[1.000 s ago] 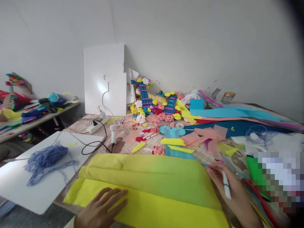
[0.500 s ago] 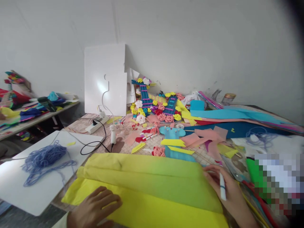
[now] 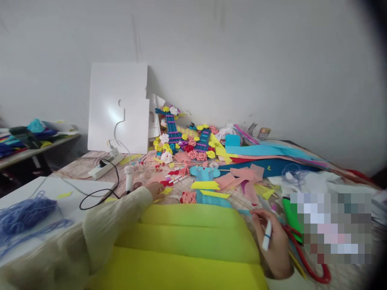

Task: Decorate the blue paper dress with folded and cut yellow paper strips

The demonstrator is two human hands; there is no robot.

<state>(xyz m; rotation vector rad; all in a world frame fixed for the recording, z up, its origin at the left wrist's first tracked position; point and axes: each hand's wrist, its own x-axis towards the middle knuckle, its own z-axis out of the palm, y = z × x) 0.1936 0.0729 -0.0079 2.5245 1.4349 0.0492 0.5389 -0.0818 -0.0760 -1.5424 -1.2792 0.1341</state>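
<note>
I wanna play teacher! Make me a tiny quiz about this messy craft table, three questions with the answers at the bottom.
1. True or false: the right hand holds a spoon.
2. Pick one. What colour is the yarn on the flat white board at the left? A) red B) green C) blue
3. Fill in: the left hand is beyond the far edge of the big ____ sheet.

Key: 1. False, it holds a white pen. 2. C. 3. yellow.
</note>
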